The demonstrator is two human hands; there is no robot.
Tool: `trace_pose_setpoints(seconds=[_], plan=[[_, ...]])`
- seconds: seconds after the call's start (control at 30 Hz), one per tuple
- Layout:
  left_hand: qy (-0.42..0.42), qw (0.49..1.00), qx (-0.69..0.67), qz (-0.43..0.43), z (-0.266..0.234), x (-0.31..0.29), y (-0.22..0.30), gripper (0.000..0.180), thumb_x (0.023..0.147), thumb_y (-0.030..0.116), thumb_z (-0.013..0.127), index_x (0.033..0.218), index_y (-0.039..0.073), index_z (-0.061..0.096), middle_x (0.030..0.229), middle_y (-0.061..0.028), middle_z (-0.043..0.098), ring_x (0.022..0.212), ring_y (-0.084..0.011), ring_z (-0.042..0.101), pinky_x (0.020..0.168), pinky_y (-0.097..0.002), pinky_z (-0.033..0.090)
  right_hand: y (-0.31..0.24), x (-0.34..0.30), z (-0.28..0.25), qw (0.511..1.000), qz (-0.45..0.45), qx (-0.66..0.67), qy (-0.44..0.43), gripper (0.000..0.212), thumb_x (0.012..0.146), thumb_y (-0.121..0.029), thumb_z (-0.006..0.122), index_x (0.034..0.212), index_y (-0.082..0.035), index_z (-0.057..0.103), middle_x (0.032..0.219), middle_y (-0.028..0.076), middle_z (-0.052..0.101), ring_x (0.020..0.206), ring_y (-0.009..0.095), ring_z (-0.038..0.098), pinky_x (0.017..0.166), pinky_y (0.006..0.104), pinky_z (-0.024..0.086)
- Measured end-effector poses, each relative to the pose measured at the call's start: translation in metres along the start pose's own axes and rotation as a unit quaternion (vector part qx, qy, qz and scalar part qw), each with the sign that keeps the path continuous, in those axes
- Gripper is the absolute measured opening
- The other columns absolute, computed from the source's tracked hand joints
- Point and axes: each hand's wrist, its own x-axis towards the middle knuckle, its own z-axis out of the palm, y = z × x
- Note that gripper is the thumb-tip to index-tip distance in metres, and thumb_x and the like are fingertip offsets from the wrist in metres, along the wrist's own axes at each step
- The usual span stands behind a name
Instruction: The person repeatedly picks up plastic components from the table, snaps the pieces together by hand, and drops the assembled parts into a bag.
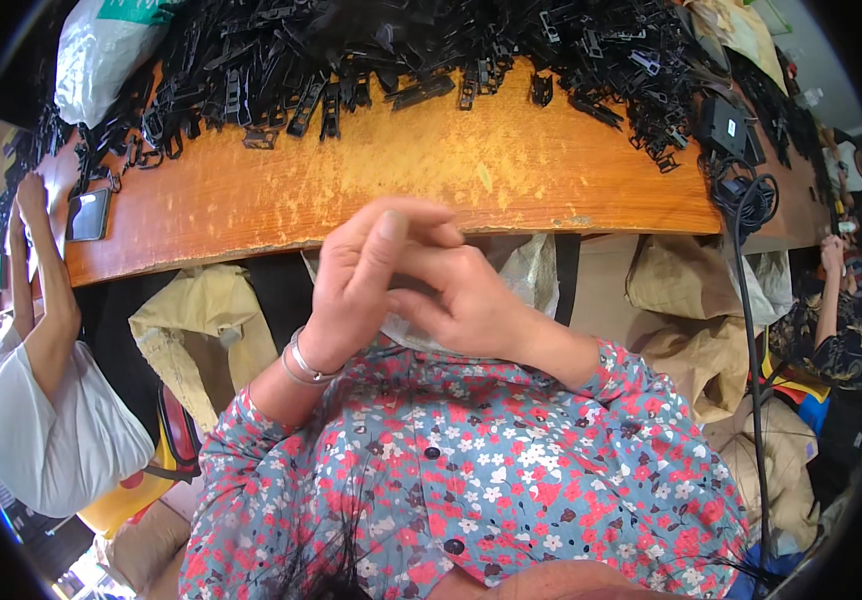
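Black parts point(391, 55): heaped at frame top, on the desk point(401, 170)
Left hand point(351, 268): nearer, mid-frame, folded together with right hand point(476, 300); anything inside, can't tell
Edge pieces point(331, 112): straight above, many long axes pointing down-frame

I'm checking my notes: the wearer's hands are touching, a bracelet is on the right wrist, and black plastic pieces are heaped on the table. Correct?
The wrist is wrong: the head view shows the bracelet on the left hand. That hand does touch the right hand, and black plastic pieces are heaped on the table.
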Motion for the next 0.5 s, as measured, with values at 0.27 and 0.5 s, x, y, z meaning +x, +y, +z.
trace_pose_setpoints(seconds=[0.27,0.5], plan=[[0.177,0.966,0.179,0.055,-0.015,-0.012,0.006,0.03,0.113,0.017,0.048,0.108,-0.003,0.07,0.08,-0.0048,0.066,0.074,-0.009,0.061,0.069,-0.0238,0.048,-0.012,-0.004,-0.008,0.958,0.21,0.148,-0.13,0.035,0.098,-0.01,0.069,0.128,0.004,0.061,0.078,0.013,0.07,0.068,0.016,0.071,0.065,0.0321,0.055],[0.137,0.959,0.224,0.108,-0.009,-0.028,-0.01,0.016,0.105,0.008,0.059,0.106,0.001,0.073,0.085,-0.0097,0.072,0.072,-0.0131,0.068,0.063,-0.0304,0.053,0.0,-0.013,-0.015,0.989,0.081,-0.029,-0.124,0.018,0.098,-0.004,0.064,0.114,0.004,0.065,0.072,0.006,0.069,0.062,0.014,0.068,0.06,0.0304,0.054]])
